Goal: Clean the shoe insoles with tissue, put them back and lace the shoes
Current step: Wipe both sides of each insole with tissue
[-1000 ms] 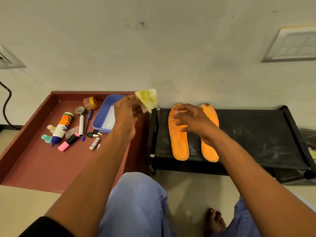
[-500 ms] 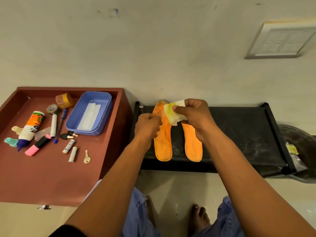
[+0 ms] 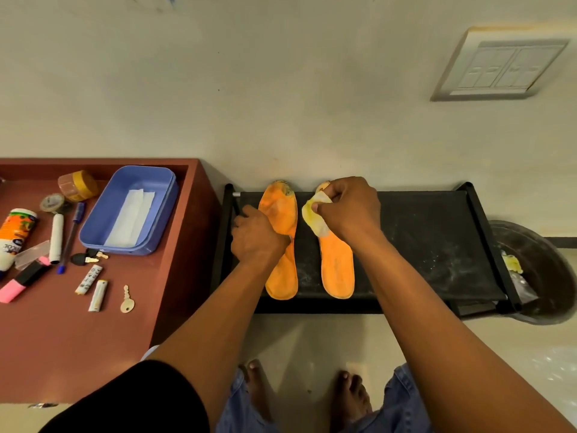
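Clutter lies left of the left hand [image 3: 257,235]: a blue tray [image 3: 103,210] with white paper, pens, a key [image 3: 127,303]. A dark bin [image 3: 543,276] sits right of the right hand [image 3: 349,210]. Two orange insoles [image 3: 337,270] lie side by side on the black rack [image 3: 437,245], long axes running away from the person. The right hand pinches a yellowed tissue [image 3: 315,217] on the right insole; the left hand's curled fingers hold down the left one.

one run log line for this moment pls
step: wiping insoles | right hand: pinches stained tissue over right insole | left hand: on left insole | shoes: not in view
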The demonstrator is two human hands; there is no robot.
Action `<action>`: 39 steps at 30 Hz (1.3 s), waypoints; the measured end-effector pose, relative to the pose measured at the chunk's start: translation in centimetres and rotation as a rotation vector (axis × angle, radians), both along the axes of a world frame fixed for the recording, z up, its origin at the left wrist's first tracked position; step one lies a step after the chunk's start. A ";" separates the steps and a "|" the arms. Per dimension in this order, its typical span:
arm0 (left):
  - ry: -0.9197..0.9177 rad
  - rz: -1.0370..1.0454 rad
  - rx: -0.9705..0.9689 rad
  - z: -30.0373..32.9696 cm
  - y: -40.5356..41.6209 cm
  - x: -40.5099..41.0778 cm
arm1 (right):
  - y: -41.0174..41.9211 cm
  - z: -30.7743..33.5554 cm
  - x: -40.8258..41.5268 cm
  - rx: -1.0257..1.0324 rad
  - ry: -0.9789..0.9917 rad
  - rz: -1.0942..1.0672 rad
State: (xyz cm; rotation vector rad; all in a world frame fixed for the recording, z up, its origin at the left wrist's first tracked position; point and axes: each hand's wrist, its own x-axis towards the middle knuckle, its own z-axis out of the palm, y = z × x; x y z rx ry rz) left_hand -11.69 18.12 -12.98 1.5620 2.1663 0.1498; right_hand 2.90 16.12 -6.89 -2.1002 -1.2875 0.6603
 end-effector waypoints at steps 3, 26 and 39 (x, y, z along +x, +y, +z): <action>-0.079 0.075 -0.022 -0.2 0.8 -0.4 | 0.0 -0.2 0.2 -0.022 -0.010 0.021; -1.318 0.280 0.057 7.2 -3.7 -1.5 | -0.4 0.1 -3.8 0.419 0.125 0.180; -1.495 0.170 -0.045 8.3 -1.0 0.1 | 0.2 0.7 -2.7 0.455 0.132 0.121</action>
